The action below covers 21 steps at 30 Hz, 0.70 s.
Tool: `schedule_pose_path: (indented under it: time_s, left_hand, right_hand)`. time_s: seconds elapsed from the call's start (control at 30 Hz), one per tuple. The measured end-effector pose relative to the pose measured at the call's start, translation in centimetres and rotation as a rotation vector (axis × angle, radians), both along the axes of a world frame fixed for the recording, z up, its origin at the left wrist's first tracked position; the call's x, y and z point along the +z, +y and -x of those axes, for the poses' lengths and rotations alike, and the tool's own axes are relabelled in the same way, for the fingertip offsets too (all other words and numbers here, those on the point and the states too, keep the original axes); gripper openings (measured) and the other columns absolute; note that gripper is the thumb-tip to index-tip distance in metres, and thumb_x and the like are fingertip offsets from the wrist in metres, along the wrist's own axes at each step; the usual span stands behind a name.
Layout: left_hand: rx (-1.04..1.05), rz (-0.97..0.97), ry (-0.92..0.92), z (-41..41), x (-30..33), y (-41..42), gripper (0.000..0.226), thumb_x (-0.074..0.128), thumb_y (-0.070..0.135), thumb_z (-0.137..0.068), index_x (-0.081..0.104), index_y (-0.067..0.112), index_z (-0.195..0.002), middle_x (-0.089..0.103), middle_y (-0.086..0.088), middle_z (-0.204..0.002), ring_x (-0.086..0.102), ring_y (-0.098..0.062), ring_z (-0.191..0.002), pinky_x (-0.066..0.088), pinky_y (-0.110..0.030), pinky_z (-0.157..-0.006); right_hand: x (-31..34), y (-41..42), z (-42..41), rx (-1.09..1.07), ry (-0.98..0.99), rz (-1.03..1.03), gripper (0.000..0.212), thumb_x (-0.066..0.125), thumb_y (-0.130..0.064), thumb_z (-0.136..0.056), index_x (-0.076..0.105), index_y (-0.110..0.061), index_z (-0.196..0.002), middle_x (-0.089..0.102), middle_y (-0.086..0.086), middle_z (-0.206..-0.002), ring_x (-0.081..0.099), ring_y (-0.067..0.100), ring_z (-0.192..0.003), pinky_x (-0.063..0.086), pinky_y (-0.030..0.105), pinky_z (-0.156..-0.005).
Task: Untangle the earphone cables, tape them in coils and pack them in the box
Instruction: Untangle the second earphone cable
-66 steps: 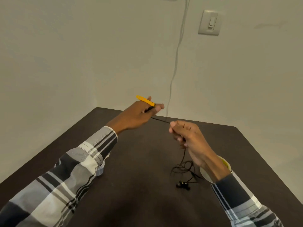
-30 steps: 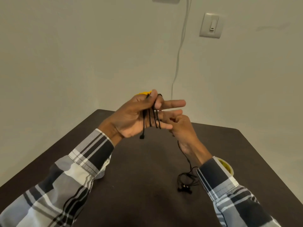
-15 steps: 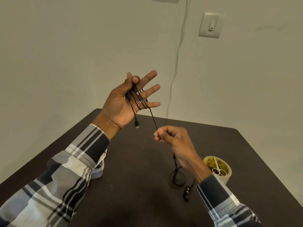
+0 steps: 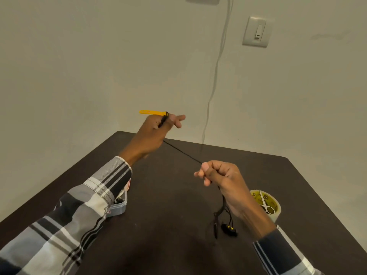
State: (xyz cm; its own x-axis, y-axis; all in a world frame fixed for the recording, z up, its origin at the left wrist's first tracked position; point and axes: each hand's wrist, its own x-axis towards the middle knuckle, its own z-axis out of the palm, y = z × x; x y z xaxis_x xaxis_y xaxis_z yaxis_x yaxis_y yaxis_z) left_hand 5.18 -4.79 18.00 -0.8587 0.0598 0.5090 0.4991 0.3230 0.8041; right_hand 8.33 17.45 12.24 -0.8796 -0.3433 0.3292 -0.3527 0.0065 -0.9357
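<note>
Winding goes best if the left hand (image 4: pixel 152 133), raised over the far left of the table (image 4: pixel 168 251) with its fingers curled round the plug end of the black earphone cable (image 4: pixel 182 153) and the yellow strap (image 4: pixel 152 112), holds steady as the spool while the right hand (image 4: pixel 220 178) feeds. The right hand's thumb and fingers pinch the cable lower and nearer, on the right. Between the two grips the cable runs taut and straight, its long axis slanting from far left and high to near right and low. Below the right hand it hangs slack to the earbuds (image 4: pixel 229 229) lying on the table, just left of the tape roll (image 4: pixel 275 210) holding small scissors (image 4: pixel 267 205). Keeping light tension should help each loop lie flat. The box (image 4: pixel 119 207) sits near left, partly behind the sleeve.
</note>
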Motion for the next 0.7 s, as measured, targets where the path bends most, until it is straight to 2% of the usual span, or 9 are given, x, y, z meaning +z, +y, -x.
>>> schedule_pose_path:
  time_s: [0.07, 0.17, 0.27, 0.3, 0.37, 0.43, 0.57, 0.63, 0.7]
  left_hand:
    - [-0.002, 0.219, -0.013, 0.0, -0.4, 0.0, 0.032, 0.04, 0.029, -0.105, 0.066, 0.02, -0.088, 0.061, 0.015, -0.124, 0.04, 0.022, -0.122, 0.03, -0.012, -0.108]
    - [0.032, 0.414, -0.044, 0.6, -1.4, -0.2, 0.031, 0.044, 0.035, -0.103, 0.069, 0.025, -0.088, 0.065, 0.011, -0.125, 0.045, 0.006, -0.128, 0.033, -0.022, -0.109]
    - [0.067, 0.547, -0.077, 0.7, -1.8, -0.5, 0.035, 0.04, 0.054, -0.098, 0.067, 0.036, -0.083, 0.073, -0.006, -0.109, 0.063, -0.003, -0.076, 0.051, -0.034, -0.077]
    - [0.06, 0.571, -0.087, 0.5, -1.7, -0.6, 0.035, 0.041, 0.051, -0.099, 0.067, 0.035, -0.083, 0.074, -0.004, -0.103, 0.054, -0.002, -0.058, 0.047, -0.03, -0.064]
    - [-0.01, 0.527, -0.11, -0.3, -1.7, -0.4, 0.034, 0.043, 0.035, -0.103, 0.069, 0.023, -0.085, 0.074, 0.012, -0.091, 0.047, 0.003, -0.049, 0.038, -0.018, -0.058]
    - [-0.091, 0.506, -0.161, -1.0, -1.7, 0.0, 0.035, 0.043, 0.029, -0.104, 0.068, 0.017, -0.083, 0.072, 0.016, -0.103, 0.058, 0.017, -0.068, 0.043, -0.011, -0.07]
    - [-0.223, 0.525, -0.217, -1.5, -2.3, 0.2, 0.039, 0.04, 0.041, -0.103, 0.061, 0.018, -0.078, 0.073, 0.014, -0.11, 0.063, 0.002, -0.11, 0.046, -0.036, -0.102]
    - [-0.328, 0.485, -0.23, -2.0, -2.2, 0.2, 0.042, 0.038, 0.042, -0.102, 0.057, 0.013, -0.078, 0.074, 0.011, -0.111, 0.063, -0.006, -0.115, 0.043, -0.038, -0.105]
    - [-0.447, 0.433, -0.27, -2.9, -1.9, 0.4, 0.04, 0.037, 0.036, -0.103, 0.053, 0.011, -0.076, 0.075, 0.006, -0.109, 0.064, -0.017, -0.115, 0.044, -0.027, -0.097]
  right_hand:
    - [0.8, 0.7, -0.1, -0.012, 0.025, -0.026, 0.032, 0.059, -0.035, -0.092, 0.073, -0.026, -0.065, 0.064, 0.001, -0.062, 0.07, 0.035, -0.095, 0.047, 0.037, -0.099]
    - [2.5, 1.7, -0.2, -0.035, 0.037, -0.044, 0.029, 0.06, -0.033, -0.091, 0.071, -0.02, -0.068, 0.064, -0.001, -0.061, 0.07, 0.035, -0.087, 0.051, 0.033, -0.087]
    - [4.4, 3.3, 0.0, -0.06, 0.001, -0.002, 0.028, 0.06, -0.033, -0.089, 0.069, -0.012, -0.074, 0.06, 0.002, -0.059, 0.07, 0.023, -0.069, 0.056, 0.032, -0.074]
    - [5.0, 3.8, 0.2, -0.077, 0.001, 0.001, 0.028, 0.059, -0.031, -0.092, 0.068, -0.01, -0.076, 0.057, 0.001, -0.057, 0.067, 0.02, -0.063, 0.058, 0.036, -0.073]
    - [6.1, 4.7, 0.8, -0.121, 0.028, -0.026, 0.029, 0.056, -0.027, -0.098, 0.067, -0.009, -0.078, 0.053, -0.001, -0.056, 0.058, 0.014, -0.053, 0.059, 0.035, -0.066]
    - [7.1, 5.0, 1.4, -0.154, 0.072, -0.061, 0.03, 0.056, -0.025, -0.099, 0.068, -0.009, -0.077, 0.053, -0.001, -0.056, 0.051, 0.011, -0.051, 0.053, 0.026, -0.054]
    - [8.1, 5.1, 2.8, -0.213, 0.125, -0.124, 0.029, 0.06, -0.03, -0.099, 0.071, -0.01, -0.08, 0.058, -0.001, -0.06, 0.043, 0.007, -0.049, 0.036, 0.017, -0.047]
    - [8.2, 5.1, 3.6, -0.249, 0.14, -0.147, 0.03, 0.061, -0.031, -0.098, 0.073, -0.01, -0.081, 0.06, -0.002, -0.062, 0.039, 0.005, -0.048, 0.032, 0.017, -0.047]
    - [7.9, 5.0, 4.3, -0.275, 0.147, -0.155, 0.029, 0.061, -0.031, -0.098, 0.073, -0.011, -0.082, 0.062, -0.001, -0.065, 0.04, 0.003, -0.047, 0.032, 0.017, -0.049]
